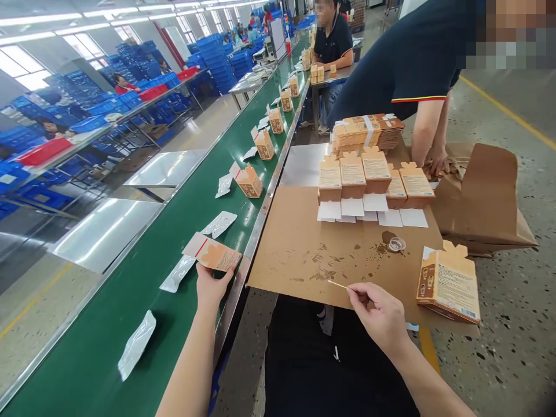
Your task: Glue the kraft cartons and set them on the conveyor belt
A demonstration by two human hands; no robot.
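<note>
My left hand (212,286) is closed around a small orange-and-white carton (217,255) over the green conveyor belt. The carton's white flap with a red strip points left. Between the thumb and fingers of my right hand (382,315) is a thin cotton swab (337,284), its white tip pointing left above the cardboard sheet. Beyond it, a small clear round dish (397,244) stands on the cardboard among dark wet spots. To the right of that hand lies another printed carton (449,286). Silvery sachets (179,272) rest on the belt near my left hand.
The green belt (78,370) runs away up the left side, with several cartons and sachets along it. Stacked cartons (341,174) stand on the cardboard sheet (282,231). A person bends over a brown cardboard box (486,197) at right; another sits farther up the belt.
</note>
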